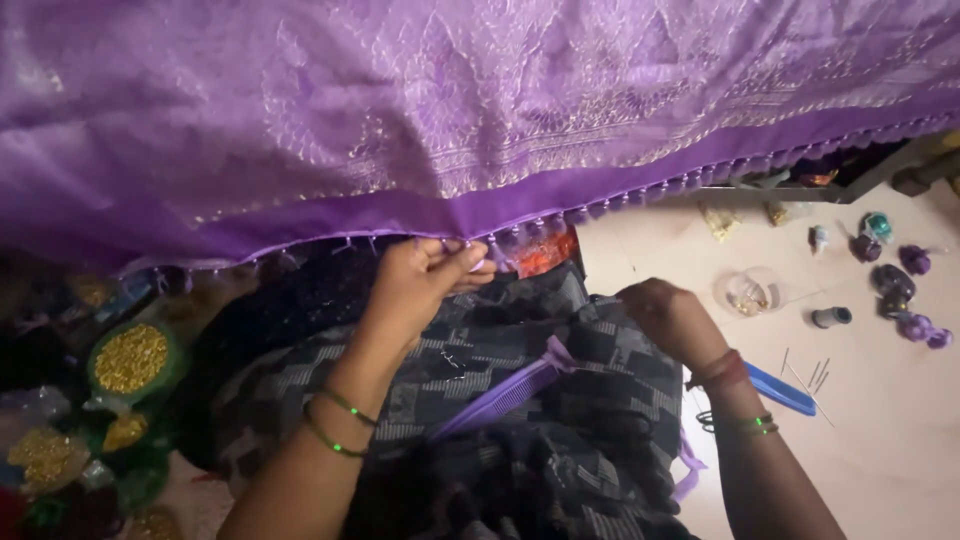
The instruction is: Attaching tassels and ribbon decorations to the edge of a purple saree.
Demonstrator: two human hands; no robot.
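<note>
A home floor used as a sewing spot: pale tiled floor (890,440) strewn with loose needles (812,378), purple thread tassels (925,330), round tubs of gold beads (130,358) and draped embroidered purple cloth (400,110).

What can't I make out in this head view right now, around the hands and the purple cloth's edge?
- Left hand: fingertips pinch at the purple cloth hem; whatever they hold is too small to tell.
- Right hand: fingers curl down into the patterned lap fabric, hiding them.
- Purple comb: its lower end is buried in folds.
- Blue comb: partly behind the right wrist.
- Cloth's extent: cut off by the top edge.
</note>
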